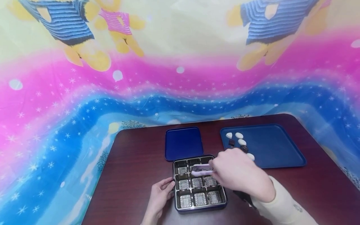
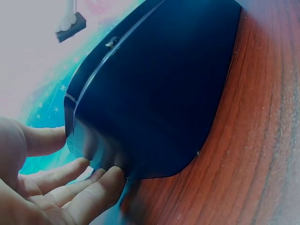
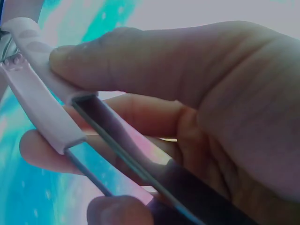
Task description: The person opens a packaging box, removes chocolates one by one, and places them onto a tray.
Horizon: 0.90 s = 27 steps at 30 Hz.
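A dark blue square tin (image 1: 201, 210) with a divided dark plastic insert (image 1: 197, 182) stands near the table's front. My left hand (image 1: 159, 197) rests against its left side. The left wrist view puts the left thumb (image 2: 44, 141) at the tin's upper edge, with other fingertips along its outer wall (image 2: 154, 93). Over the back compartments, my right hand (image 1: 239, 170) holds small tongs (image 1: 203, 169) with pale lilac grips. In the right wrist view its thumb (image 3: 122, 58) presses one lilac arm while fingers support the other; metal strips (image 3: 126, 145) run down from the grips.
Behind the tin lies a dark blue square lid (image 1: 184, 143). A blue tray (image 1: 271, 145) at the back right carries white pieces (image 1: 239, 135) and dark pieces (image 1: 232, 142), some partly behind my right hand. A printed cloth (image 1: 180, 81) hangs beyond the reddish-brown table (image 1: 137, 162).
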Each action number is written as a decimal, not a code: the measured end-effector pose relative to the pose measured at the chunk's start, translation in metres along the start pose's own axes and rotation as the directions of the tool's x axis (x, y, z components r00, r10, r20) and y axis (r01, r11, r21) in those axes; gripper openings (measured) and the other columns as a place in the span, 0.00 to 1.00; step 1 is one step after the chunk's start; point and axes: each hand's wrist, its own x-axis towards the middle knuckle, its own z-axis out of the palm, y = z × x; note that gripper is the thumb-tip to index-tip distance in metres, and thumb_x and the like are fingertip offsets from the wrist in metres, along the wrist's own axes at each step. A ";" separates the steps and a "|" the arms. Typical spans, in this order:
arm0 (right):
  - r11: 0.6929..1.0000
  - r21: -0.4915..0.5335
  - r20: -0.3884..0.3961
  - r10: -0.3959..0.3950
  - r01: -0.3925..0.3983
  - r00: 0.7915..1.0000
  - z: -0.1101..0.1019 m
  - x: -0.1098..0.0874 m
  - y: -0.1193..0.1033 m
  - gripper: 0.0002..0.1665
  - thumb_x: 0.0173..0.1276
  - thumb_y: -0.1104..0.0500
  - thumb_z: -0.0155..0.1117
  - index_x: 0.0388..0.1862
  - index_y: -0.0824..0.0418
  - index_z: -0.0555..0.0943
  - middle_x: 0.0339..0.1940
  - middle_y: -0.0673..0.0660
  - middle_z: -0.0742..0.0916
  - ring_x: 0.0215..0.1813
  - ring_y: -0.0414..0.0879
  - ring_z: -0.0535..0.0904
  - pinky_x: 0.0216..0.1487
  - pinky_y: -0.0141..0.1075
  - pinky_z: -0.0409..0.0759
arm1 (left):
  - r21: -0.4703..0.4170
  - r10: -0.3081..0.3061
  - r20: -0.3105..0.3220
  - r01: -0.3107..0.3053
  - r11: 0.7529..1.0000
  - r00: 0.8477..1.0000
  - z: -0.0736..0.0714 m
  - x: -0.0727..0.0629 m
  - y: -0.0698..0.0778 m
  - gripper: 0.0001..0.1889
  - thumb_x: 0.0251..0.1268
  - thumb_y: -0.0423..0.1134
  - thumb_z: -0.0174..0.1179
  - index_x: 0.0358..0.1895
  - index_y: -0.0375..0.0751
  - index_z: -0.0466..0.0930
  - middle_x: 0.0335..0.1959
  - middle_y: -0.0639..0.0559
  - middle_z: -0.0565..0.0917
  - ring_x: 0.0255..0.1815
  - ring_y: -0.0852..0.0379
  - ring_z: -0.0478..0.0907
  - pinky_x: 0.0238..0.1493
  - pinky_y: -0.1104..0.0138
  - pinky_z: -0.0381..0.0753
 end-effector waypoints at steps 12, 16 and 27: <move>0.961 0.040 0.160 0.264 -0.273 0.951 -0.014 -0.009 0.073 0.12 0.65 0.48 0.70 0.22 0.41 0.79 0.16 0.44 0.74 0.20 0.43 0.69 0.19 0.41 0.66 | -0.002 0.001 0.002 -0.001 1.000 1.000 -0.002 0.001 -0.001 0.25 0.74 0.34 0.59 0.65 0.17 0.68 0.57 0.26 0.80 0.47 0.49 0.85 0.41 0.62 0.87; 0.935 0.064 0.240 0.325 -0.349 0.915 -0.012 -0.012 0.098 0.11 0.66 0.48 0.70 0.24 0.42 0.82 0.16 0.46 0.75 0.21 0.43 0.69 0.20 0.38 0.65 | 0.004 0.001 0.000 -0.001 1.000 1.000 -0.002 0.001 -0.001 0.25 0.74 0.33 0.59 0.65 0.17 0.69 0.57 0.26 0.80 0.47 0.49 0.85 0.41 0.62 0.87; 0.876 0.045 0.342 0.438 -0.480 0.832 0.000 -0.027 0.174 0.12 0.68 0.44 0.67 0.35 0.50 0.88 0.22 0.48 0.79 0.27 0.46 0.72 0.25 0.43 0.70 | -0.010 0.011 0.001 -0.011 1.000 1.000 -0.002 0.001 0.000 0.25 0.74 0.34 0.59 0.64 0.17 0.69 0.57 0.25 0.80 0.46 0.49 0.85 0.40 0.63 0.87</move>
